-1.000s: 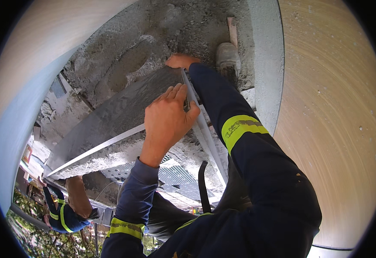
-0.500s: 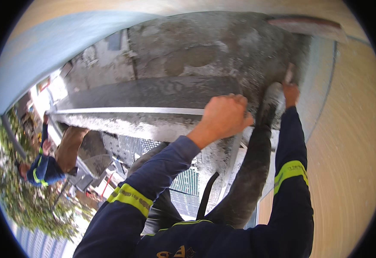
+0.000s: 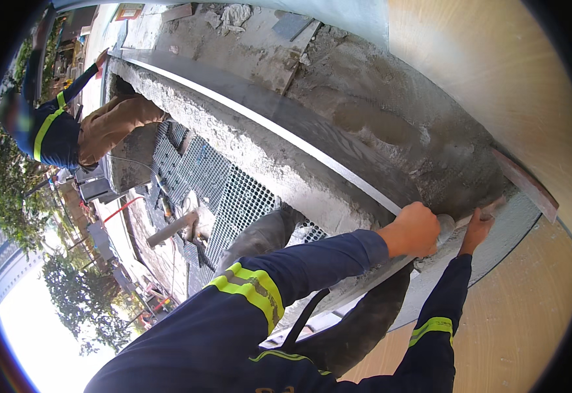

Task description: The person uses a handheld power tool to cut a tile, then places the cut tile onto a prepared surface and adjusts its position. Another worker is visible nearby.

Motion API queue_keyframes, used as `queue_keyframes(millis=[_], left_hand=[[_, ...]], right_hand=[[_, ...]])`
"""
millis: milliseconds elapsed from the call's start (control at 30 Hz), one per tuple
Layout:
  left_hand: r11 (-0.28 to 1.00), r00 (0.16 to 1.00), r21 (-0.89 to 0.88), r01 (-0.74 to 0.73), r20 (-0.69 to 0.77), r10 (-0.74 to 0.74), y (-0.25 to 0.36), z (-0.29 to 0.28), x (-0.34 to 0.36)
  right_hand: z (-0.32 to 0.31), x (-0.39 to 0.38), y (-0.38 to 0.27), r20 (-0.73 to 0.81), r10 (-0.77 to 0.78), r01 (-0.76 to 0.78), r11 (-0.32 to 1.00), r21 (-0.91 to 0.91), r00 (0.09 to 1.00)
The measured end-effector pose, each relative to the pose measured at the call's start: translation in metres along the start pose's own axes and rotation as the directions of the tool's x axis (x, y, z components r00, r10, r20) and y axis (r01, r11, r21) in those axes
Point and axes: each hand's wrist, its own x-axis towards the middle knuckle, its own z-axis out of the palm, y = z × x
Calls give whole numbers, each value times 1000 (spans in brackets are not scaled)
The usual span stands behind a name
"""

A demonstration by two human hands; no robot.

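Note:
My left hand (image 3: 415,230) has its fingers curled round the near end of a long dark grey slab (image 3: 312,144), which has a pale strip (image 3: 260,127) along its long edge. To the right, my right hand (image 3: 476,229) grips a short pale wooden piece (image 3: 493,207), low by the curved wall's foot. My shoe (image 3: 444,228) shows between the two hands, partly hidden. Below the slab runs a rough, whitish concrete step (image 3: 233,147).
At the upper left a co-worker (image 3: 53,134) holds the slab's far end. Perforated plastic panels (image 3: 247,190) and a pipe (image 3: 171,228) lie below the step. A reddish board (image 3: 525,183) leans by the curved wall (image 3: 482,78); broken tile (image 3: 292,26) lies on the rough floor.
The view has swung, so the slab runs diagonally from upper left. My left hand has curled over its end; my right hand, under my left a second ago, now grips the wooden piece.

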Motion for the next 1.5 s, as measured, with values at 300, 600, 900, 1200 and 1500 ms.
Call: queue_keyframes(millis=[300,600,900,1200,1500], left_hand=[[988,984,-98,-121,116,132,-20,-20,-14],[953,879,-287,-95,426,215,-181,-170,-99],[755,668,-654,46,582,464,-325,-255,-148],[844,846,136,520,-221,-485,-649,-321,-65],[767,707,171,619,-546,-449,-682,-287,2]], right_hand=[[-121,-66,-335,303,-588,497,804,327,750],[41,-124,-561,245,-853,688,518,508,461],[226,-167,-673,753,-346,-583,481,654,559],[268,-222,-664,683,-98,-526,562,638,724],[250,-244,-690,624,-251,-304,702,643,740]])
